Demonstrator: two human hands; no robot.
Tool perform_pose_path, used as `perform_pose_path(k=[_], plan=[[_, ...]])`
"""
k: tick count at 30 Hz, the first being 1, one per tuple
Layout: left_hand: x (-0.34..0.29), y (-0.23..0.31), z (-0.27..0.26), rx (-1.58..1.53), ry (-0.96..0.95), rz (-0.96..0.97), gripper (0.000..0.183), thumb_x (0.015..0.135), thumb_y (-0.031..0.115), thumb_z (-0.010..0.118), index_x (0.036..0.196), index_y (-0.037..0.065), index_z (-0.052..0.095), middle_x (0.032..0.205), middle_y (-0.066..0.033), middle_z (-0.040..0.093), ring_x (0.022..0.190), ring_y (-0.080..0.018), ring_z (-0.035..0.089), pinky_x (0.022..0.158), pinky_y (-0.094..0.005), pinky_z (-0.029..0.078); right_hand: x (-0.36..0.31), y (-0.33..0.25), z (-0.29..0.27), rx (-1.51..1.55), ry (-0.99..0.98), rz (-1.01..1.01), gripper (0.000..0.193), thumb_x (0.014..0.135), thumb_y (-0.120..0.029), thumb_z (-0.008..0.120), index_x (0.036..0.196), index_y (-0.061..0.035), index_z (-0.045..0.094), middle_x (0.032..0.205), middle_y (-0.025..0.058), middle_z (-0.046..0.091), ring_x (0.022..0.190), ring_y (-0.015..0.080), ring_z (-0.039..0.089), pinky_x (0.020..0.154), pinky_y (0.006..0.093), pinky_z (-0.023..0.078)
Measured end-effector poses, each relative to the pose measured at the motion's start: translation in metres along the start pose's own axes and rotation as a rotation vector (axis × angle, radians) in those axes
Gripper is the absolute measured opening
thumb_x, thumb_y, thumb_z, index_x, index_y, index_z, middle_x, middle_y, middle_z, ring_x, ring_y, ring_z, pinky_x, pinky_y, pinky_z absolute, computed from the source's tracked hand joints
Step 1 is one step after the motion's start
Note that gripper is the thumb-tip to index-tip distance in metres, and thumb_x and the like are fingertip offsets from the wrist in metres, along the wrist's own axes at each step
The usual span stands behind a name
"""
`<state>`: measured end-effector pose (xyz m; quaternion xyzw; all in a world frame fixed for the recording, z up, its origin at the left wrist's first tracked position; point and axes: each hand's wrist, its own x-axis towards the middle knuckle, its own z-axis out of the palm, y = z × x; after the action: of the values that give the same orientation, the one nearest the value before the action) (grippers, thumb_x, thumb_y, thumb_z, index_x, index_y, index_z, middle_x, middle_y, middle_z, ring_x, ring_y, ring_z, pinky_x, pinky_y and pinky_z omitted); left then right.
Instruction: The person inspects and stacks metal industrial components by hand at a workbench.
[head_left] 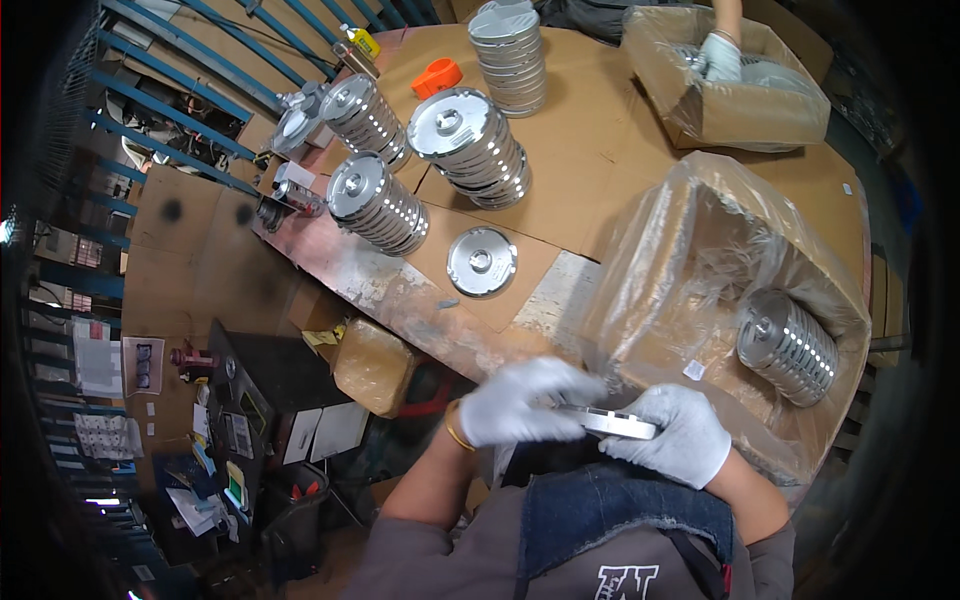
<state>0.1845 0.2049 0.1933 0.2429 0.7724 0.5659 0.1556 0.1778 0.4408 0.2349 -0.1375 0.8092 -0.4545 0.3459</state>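
A flat silver metal disc (622,424), seen almost edge-on, is held in front of my body. My right hand (680,437), in a white glove, grips its right end, fingers closed on it. At the disc's left end is my left hand (525,402), also gloved and slightly blurred by motion. Its fingers are stretched out and apart around that end; whether they touch it is hard to see. One similar disc (482,262) lies flat on the cardboard-covered table (590,170). Beyond it stand tall stacks of such discs (450,122).
To the right, a plastic-lined carton (650,300) holds a disc stack (785,345) on its side. Another person's gloved hand (720,58) reaches into a far carton (750,115). An orange tape dispenser (437,77) and yellow bottle (362,40) sit at the back left.
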Motion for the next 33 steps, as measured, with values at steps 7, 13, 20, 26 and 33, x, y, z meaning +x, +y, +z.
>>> perform_pose_path(k=[7, 13, 20, 26, 33], plan=[[-0.089, -0.224, -0.081, 0.388, 0.761, -0.634, 0.027, 0.081, 0.016, 0.063, 0.105, 0.007, 0.065, 0.102, -0.0141, 0.065, 0.1, -0.0312, 0.058, 0.091, -0.0386, 0.043, 0.068, -0.031, 0.058, 0.148, 0.095, -0.04, 0.025, 0.07, -0.022, 0.076, 0.086, -0.005, 0.069, 0.075, 0.0109, 0.061, 0.072, 0.0244, 0.06, 0.067, 0.0309, 0.048], [-0.103, -0.265, -0.088, 0.943, 0.531, -0.579, 0.033, 0.08, 0.023, 0.066, 0.107, 0.004, 0.063, 0.108, -0.0188, 0.06, 0.101, -0.0341, 0.055, 0.087, -0.0438, 0.044, 0.157, -0.001, 0.143, 0.141, 0.321, 0.044, 0.021, 0.073, -0.019, 0.07, 0.087, -0.0035, 0.067, 0.078, 0.0116, 0.062, 0.076, 0.026, 0.059, 0.073, 0.033, 0.047], [-0.102, -0.257, -0.088, 0.09, 0.598, -0.482, 0.015, 0.076, 0.012, 0.071, 0.084, 0.001, 0.065, 0.079, -0.0105, 0.066, 0.07, -0.0197, 0.062, 0.066, -0.0303, 0.049, 0.198, 0.049, 0.193, 0.087, 0.672, 0.078, 0.011, 0.073, -0.016, 0.068, 0.077, -0.0064, 0.064, 0.072, 0.0099, 0.061, 0.072, 0.0266, 0.058, 0.068, 0.0339, 0.046], [-0.055, -0.172, -0.087, -0.137, 0.238, -0.476, 0.013, 0.079, 0.013, 0.065, 0.088, 0.003, 0.064, 0.08, -0.012, 0.067, 0.071, -0.0215, 0.064, 0.066, -0.0296, 0.049, 0.198, 0.036, 0.196, 0.287, 0.649, 0.1, 0.02, 0.075, -0.017, 0.07, 0.092, -0.0063, 0.068, 0.071, 0.0098, 0.059, 0.07, 0.0243, 0.056, 0.066, 0.0333, 0.046], [-0.04, -0.161, -0.088, 0.234, 0.115, -0.176, 0.017, 0.079, 0.012, 0.064, 0.094, 0.003, 0.064, 0.089, -0.0138, 0.065, 0.081, -0.0294, 0.064, 0.072, -0.0349, 0.05, 0.191, 0.048, 0.2, 0.084, 0.784, -0.123, 0.025, 0.082, -0.021, 0.066, 0.102, -0.0068, 0.068, 0.074, 0.011, 0.06, 0.068, 0.0237, 0.057, 0.062, 0.0332, 0.046]])
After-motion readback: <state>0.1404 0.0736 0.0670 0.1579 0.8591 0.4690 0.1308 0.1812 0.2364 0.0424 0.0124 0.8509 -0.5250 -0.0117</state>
